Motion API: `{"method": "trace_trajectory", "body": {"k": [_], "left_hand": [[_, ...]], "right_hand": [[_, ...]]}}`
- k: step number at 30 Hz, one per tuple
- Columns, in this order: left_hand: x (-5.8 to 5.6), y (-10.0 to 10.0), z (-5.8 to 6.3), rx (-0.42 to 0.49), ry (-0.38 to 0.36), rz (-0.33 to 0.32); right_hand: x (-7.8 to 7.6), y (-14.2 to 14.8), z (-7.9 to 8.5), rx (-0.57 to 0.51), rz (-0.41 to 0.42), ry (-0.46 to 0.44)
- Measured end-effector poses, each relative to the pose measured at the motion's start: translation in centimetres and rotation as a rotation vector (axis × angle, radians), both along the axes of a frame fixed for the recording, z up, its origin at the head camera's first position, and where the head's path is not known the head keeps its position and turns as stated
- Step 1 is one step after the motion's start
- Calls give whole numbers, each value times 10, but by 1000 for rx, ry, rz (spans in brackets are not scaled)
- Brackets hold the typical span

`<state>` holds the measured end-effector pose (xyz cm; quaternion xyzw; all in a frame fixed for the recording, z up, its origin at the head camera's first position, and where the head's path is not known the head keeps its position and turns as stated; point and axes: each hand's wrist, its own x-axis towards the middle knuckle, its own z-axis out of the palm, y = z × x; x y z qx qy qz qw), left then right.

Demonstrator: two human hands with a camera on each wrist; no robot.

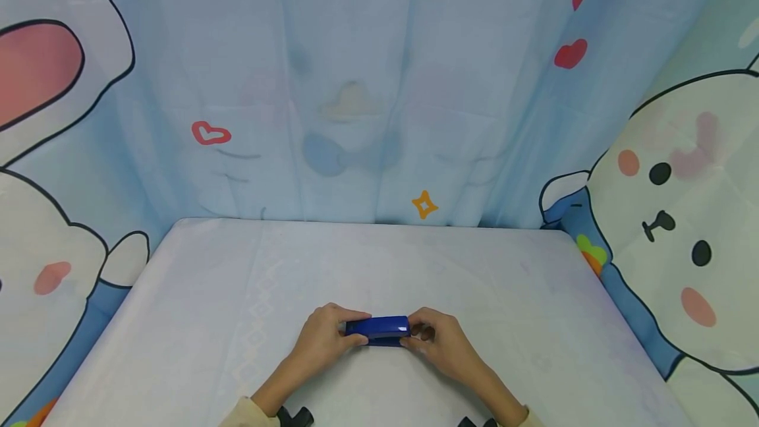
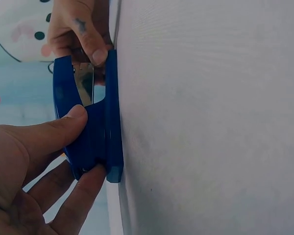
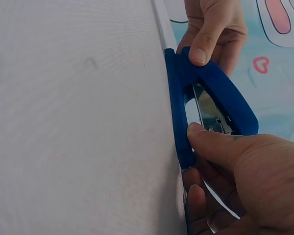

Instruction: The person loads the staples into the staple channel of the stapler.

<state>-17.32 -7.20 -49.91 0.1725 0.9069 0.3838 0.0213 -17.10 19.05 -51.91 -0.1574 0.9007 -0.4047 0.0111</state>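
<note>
A blue stapler (image 1: 377, 327) lies crosswise between both hands, close over the white cloth in the head view. My left hand (image 1: 328, 335) grips its hinge end, the thumb (image 2: 76, 113) pressed against the side of the body in the left wrist view. At the mouth end, my right hand (image 1: 443, 342) holds the stapler, its thumb (image 3: 200, 131) on the blue base (image 3: 178, 112) in the right wrist view. Top arm and base stand apart there, and the metal staple magazine (image 3: 209, 108) shows between them. Some right fingers are hidden behind the stapler.
A white cloth (image 1: 237, 288) covers the table. Behind it hangs a light blue curtain (image 1: 367, 31) with hearts and cartoon animals, which also runs down both sides. Dark wrist straps (image 1: 295, 417) show near the sleeves at the bottom edge.
</note>
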Motion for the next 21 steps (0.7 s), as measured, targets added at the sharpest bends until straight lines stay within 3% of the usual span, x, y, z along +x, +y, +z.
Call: {"method": "trace_trajectory", "body": {"k": [21], "left_hand": [[3,0,-2,-6,123,-33]], "right_hand": [[-1,0,0,-9,0,13]]}}
